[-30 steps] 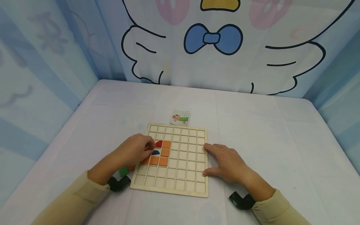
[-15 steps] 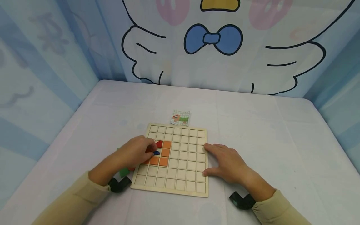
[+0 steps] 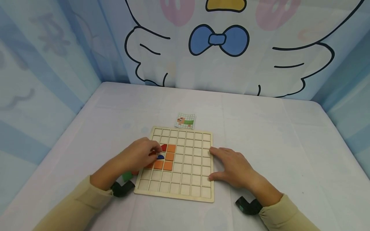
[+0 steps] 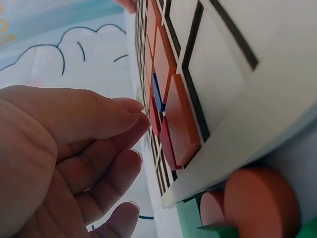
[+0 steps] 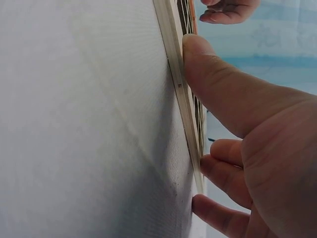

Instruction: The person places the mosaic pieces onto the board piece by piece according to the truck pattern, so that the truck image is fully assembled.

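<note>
A pale wooden grid board lies on the white table. Its left part holds several orange squares, a red curved piece and a blue half-round piece. My left hand reaches over the board's left edge, thumb and index fingertips close together right at the blue and red pieces. I cannot tell whether anything is between those fingertips; the other fingers are loosely bent. My right hand rests at the board's right edge, thumb and fingers spread apart along the rim and holding no piece.
A small picture card with a printed grid design lies just behind the board. Green pieces and red-orange round pieces sit beside the board's left edge, partly behind the left hand. A cartoon curtain stands behind the table.
My left hand shifted slightly right over the blue piece, then lifted a touch. The blue piece moved very little. My right hand and the board stayed in place.
</note>
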The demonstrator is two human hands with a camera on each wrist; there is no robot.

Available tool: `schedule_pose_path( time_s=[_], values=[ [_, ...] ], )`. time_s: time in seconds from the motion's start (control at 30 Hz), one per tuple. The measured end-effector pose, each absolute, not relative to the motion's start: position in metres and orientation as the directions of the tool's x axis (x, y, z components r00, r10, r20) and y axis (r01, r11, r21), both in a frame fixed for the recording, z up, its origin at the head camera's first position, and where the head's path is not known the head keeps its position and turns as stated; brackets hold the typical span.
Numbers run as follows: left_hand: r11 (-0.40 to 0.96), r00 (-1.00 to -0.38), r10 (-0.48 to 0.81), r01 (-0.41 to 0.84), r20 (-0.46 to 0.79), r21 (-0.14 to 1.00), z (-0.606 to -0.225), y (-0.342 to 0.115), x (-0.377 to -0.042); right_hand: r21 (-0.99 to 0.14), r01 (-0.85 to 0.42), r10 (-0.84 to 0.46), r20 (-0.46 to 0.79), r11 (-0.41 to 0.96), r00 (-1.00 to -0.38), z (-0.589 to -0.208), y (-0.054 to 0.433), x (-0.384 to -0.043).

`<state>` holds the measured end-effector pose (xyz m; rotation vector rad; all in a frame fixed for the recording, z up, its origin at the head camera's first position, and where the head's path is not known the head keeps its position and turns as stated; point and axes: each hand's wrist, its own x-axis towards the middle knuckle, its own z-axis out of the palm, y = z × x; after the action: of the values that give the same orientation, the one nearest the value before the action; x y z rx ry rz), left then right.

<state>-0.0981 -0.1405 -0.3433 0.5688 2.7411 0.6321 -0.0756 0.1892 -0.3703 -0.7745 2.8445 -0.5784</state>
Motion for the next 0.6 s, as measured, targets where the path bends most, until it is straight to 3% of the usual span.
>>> schedule_pose_path(
  time_s=[0.6],
  values=[
    [0.860, -0.923, 0.324, 0.195, -0.209, 0.471, -0.336, -0.160, -0.099, -0.397, -0.454, -0.510, -0.042, 0.797, -0.859, -0.369, 0.189, -0.076]
  ],
)
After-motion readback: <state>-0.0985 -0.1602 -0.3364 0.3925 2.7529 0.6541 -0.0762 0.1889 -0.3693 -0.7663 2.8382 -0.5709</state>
